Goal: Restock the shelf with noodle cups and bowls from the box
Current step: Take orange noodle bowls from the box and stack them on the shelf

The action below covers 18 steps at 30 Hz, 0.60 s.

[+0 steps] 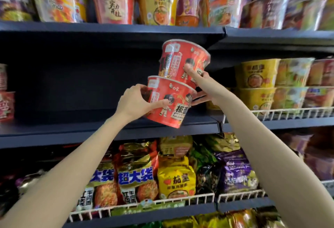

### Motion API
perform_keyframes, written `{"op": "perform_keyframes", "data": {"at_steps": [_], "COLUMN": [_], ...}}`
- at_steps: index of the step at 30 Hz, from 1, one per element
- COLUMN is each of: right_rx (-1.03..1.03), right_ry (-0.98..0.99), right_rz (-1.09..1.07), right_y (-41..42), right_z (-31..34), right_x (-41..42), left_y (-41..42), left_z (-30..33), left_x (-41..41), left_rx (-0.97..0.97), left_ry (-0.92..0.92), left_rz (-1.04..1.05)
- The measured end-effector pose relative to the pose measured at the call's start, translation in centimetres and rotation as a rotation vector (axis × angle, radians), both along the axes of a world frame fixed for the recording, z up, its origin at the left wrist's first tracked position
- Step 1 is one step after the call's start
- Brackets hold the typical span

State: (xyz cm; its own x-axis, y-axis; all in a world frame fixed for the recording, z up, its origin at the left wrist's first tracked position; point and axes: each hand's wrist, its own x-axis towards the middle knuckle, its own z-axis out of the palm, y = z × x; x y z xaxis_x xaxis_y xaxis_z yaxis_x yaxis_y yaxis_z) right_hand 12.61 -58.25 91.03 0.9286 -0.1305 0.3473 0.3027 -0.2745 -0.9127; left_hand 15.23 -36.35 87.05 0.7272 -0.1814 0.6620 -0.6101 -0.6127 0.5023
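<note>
Both arms reach up: left hand (134,101) grips the lower red bowl (169,101), right hand (202,85) pinches the tilted upper red bowl (184,59), above the dark middle shelf (72,130), right fingers partly hidden.

Two red shrink-wrapped noodle bowls, stacked and tilted, held in front of the dark blue metal middle shelf (108,128). Left hand (134,101) grips the lower red noodle bowl (169,104) on its left side, thumb across the front. Right hand (204,85) pinches the upper red noodle bowl (182,59) with thumb on its front; lower fingers (198,99) touch the lower bowl's right rim. Yellow noodle bowls (256,83) stacked in twos on the shelf to the right, behind a white wire rail (289,112). Bagged noodle packs (173,177) below.
</note>
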Motion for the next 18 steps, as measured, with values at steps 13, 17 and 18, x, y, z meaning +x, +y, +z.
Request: {"op": "perform_keyframes", "data": {"at_steps": [13,17,18], "right_rx": [-0.229,-0.25,-0.241], "right_ry": [-0.104,-0.041,-0.02], "right_rz": [0.023,0.024,0.034], "right_y": [-7.3,-8.3,-8.4], "right_z": [3.6,3.2,2.9], "right_x": [13.1,16.0,16.5], "left_y": [-10.1,-12.0,-12.3], "left_z": [0.8,0.4,0.2], "left_x": [13.1,15.9,16.0], "left_rx": [0.049,0.193,0.242], "left_ry": [0.244,0.267,0.263], "left_rz": [0.134,0.268,0.294]}}
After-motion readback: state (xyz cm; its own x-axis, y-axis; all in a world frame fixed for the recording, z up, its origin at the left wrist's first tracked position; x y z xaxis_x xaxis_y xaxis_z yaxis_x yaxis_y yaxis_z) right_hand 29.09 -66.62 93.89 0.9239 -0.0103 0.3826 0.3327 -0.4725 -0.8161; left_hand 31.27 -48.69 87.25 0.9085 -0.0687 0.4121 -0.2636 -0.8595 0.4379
